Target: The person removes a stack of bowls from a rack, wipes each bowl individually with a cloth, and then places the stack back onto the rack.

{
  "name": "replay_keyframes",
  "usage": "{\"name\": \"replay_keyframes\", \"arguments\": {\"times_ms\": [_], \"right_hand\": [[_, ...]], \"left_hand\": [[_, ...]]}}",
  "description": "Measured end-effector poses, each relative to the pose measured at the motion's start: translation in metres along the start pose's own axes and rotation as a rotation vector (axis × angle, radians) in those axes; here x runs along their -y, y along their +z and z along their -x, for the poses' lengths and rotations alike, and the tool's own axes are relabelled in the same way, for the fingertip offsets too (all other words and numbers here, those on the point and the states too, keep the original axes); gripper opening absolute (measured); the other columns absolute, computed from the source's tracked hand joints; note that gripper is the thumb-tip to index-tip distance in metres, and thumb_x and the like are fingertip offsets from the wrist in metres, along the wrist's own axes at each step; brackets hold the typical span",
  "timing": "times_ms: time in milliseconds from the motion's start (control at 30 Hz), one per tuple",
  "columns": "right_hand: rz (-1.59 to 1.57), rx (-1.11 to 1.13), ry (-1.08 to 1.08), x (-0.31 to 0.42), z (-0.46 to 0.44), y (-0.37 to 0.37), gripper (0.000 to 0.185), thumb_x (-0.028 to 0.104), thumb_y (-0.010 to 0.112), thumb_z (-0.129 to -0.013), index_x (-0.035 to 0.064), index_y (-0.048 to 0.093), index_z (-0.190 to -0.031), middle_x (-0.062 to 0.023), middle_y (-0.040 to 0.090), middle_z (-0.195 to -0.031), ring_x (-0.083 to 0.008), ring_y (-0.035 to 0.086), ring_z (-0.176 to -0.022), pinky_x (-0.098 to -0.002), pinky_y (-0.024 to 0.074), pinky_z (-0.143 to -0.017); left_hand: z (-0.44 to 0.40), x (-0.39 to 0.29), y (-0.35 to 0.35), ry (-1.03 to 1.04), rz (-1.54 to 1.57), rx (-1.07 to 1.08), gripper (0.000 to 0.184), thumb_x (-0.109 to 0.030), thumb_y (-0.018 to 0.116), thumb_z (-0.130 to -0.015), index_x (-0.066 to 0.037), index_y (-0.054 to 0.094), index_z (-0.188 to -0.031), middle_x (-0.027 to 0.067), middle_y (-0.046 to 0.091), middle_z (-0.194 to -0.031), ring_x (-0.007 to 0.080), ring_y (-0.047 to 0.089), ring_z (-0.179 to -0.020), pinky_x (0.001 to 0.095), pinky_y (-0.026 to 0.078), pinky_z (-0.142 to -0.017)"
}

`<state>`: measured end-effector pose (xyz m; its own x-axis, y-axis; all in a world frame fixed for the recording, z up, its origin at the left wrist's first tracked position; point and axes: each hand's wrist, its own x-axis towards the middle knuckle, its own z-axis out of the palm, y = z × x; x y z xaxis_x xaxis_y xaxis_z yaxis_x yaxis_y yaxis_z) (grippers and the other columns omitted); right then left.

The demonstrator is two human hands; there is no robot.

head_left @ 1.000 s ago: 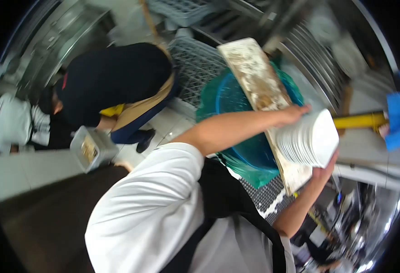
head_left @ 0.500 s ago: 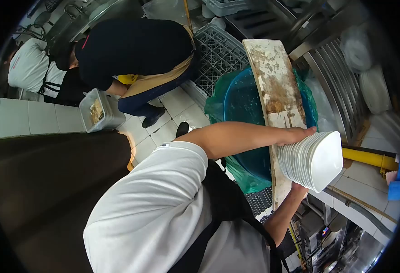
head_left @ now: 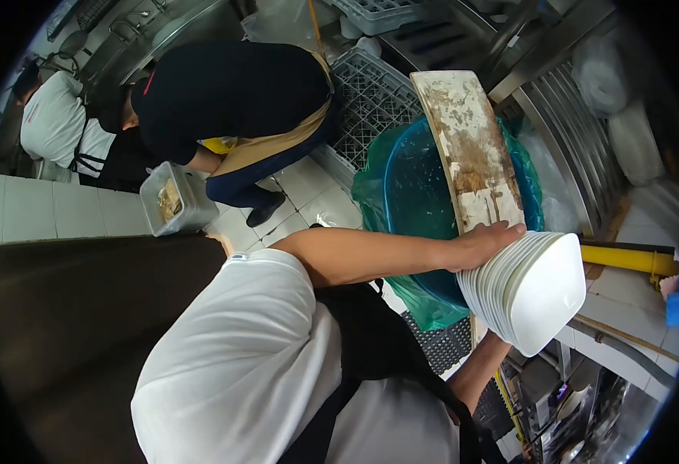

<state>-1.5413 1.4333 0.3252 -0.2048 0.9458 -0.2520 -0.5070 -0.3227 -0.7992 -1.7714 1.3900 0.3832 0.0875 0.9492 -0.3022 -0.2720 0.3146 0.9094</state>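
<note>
A stack of white square-cornered plates or shallow bowls [head_left: 544,298] is held between my two hands, tilted, with the front one facing to the right. On the stack's upper side lies my left hand [head_left: 488,246], its fingers closed over the rims. From below, my right hand [head_left: 495,340] supports the stack; its fingers are hidden behind the dishes. Beneath the stack and my left hand runs a worn, stained white board [head_left: 474,147], laid across a large blue-green tub [head_left: 413,182] lined with a green bag.
A co-worker in dark clothes [head_left: 235,93] bends over beside a clear plastic bin [head_left: 173,199] with food scraps. Farther left stands another person in white [head_left: 53,120]. Grey dish racks [head_left: 366,100], a slatted metal rack [head_left: 552,147] and a yellow pipe [head_left: 629,260] surround the tub.
The stack has moved slightly down and left in view and fans out a little more. My left forearm has dropped lower, and my left hand reaches less far along the rims.
</note>
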Motion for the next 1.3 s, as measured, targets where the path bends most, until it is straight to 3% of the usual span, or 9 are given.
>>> {"name": "replay_keyframes", "arguments": {"times_ms": [167, 533, 633, 700, 833, 1100, 1167, 1200, 1300], "right_hand": [[0.007, -0.040, -0.005, -0.028, 0.046, 0.018, 0.056, 0.042, 0.043, -0.097, 0.0088, 0.035, -0.143, -0.0121, 0.048, -0.136, -0.0265, 0.051, -0.121, -0.0412, 0.0456, -0.101], [-0.056, -0.189, -0.012, -0.137, 0.166, 0.100, 0.055, 0.040, 0.042, -0.098, 0.0083, 0.035, -0.142, -0.0120, 0.049, -0.135, -0.0255, 0.052, -0.120, -0.0398, 0.0458, -0.100], [-0.070, -0.225, -0.001, -0.165, 0.193, 0.122, 0.054, 0.040, 0.042, -0.099, 0.0081, 0.035, -0.142, -0.0120, 0.050, -0.134, -0.0252, 0.052, -0.120, -0.0395, 0.0458, -0.100], [-0.071, -0.255, 0.004, -0.179, 0.212, 0.133, 0.054, 0.039, 0.042, -0.099, 0.0080, 0.035, -0.142, -0.0119, 0.050, -0.134, -0.0250, 0.052, -0.120, -0.0392, 0.0458, -0.100], [-0.072, -0.288, 0.021, -0.206, 0.227, 0.156, 0.053, 0.039, 0.041, -0.099, 0.0078, 0.035, -0.142, -0.0119, 0.050, -0.133, -0.0247, 0.052, -0.119, -0.0387, 0.0459, -0.100], [-0.006, -0.160, -0.009, -0.239, 0.233, 0.171, 0.052, 0.037, 0.040, -0.100, 0.0074, 0.034, -0.142, -0.0118, 0.051, -0.132, -0.0240, 0.053, -0.118, -0.0377, 0.0461, -0.099], [0.267, -0.177, -0.162, -0.198, 0.235, 0.209, 0.049, 0.035, 0.038, -0.101, 0.0063, 0.034, -0.141, -0.0115, 0.052, -0.128, -0.0218, 0.053, -0.116, -0.0355, 0.0466, -0.098], [0.540, -0.203, -0.322, -0.185, 0.236, 0.222, 0.047, 0.032, 0.035, -0.103, 0.0052, 0.034, -0.141, -0.0111, 0.053, -0.125, -0.0196, 0.053, -0.114, -0.0334, 0.0471, -0.096], [-0.148, -0.108, -0.033, -0.177, 0.229, 0.209, 0.056, 0.046, 0.035, -0.101, 0.0045, 0.037, -0.138, -0.0125, 0.053, -0.124, -0.0213, 0.054, -0.113, -0.0343, 0.0475, -0.096]], "left_hand": [[0.037, 0.020, -0.018, 0.050, -0.178, -0.167, 0.073, -0.061, 0.027, -0.094, -0.001, 0.047, -0.131, 0.0233, 0.050, -0.132, 0.0350, 0.049, -0.122, 0.0402, 0.036, -0.103], [0.139, 0.010, -0.124, -0.073, -0.171, 0.154, 0.072, -0.061, 0.024, -0.094, -0.008, 0.043, -0.138, 0.0189, 0.043, -0.142, 0.0418, 0.039, -0.127, 0.0456, 0.027, -0.109], [0.156, 0.022, -0.146, -0.192, -0.145, 0.116, 0.073, -0.062, 0.025, -0.095, -0.006, 0.047, -0.136, 0.0200, 0.047, -0.137, 0.0375, 0.044, -0.125, 0.0412, 0.030, -0.108], [0.153, 0.052, -0.158, -0.205, 0.061, 0.080, 0.066, -0.058, 0.038, -0.096, -0.001, 0.055, -0.124, 0.0139, 0.059, -0.120, 0.0195, 0.054, -0.113, 0.0318, 0.040, -0.098], [0.178, 0.019, -0.172, -0.409, 0.365, 0.263, 0.063, -0.059, 0.041, -0.095, -0.003, 0.061, -0.116, 0.0125, 0.065, -0.110, 0.0184, 0.063, -0.097, 0.0316, 0.049, -0.088], [0.177, 0.013, -0.199, -0.271, -0.250, 0.347, 0.061, -0.051, 0.044, -0.097, -0.001, 0.048, -0.132, 0.0146, 0.060, -0.119, 0.0226, 0.064, -0.101, 0.0352, 0.056, -0.082], [0.184, 0.009, -0.197, -0.205, -0.015, 0.357, 0.060, -0.053, 0.049, -0.094, -0.002, 0.054, -0.125, 0.0127, 0.064, -0.111, 0.0204, 0.065, -0.098, 0.0329, 0.056, -0.081], [0.173, 0.015, -0.201, -0.542, 0.345, 0.347, 0.059, -0.055, 0.049, -0.093, -0.003, 0.058, -0.119, 0.0117, 0.065, -0.106, 0.0189, 0.065, -0.095, 0.0315, 0.056, -0.078], [0.164, 0.044, -0.202, -0.557, 0.368, 0.437, 0.069, -0.064, 0.044, -0.091, -0.002, 0.058, -0.118, 0.0122, 0.064, -0.107, 0.0189, 0.064, -0.091, 0.0317, 0.054, -0.079]]}}
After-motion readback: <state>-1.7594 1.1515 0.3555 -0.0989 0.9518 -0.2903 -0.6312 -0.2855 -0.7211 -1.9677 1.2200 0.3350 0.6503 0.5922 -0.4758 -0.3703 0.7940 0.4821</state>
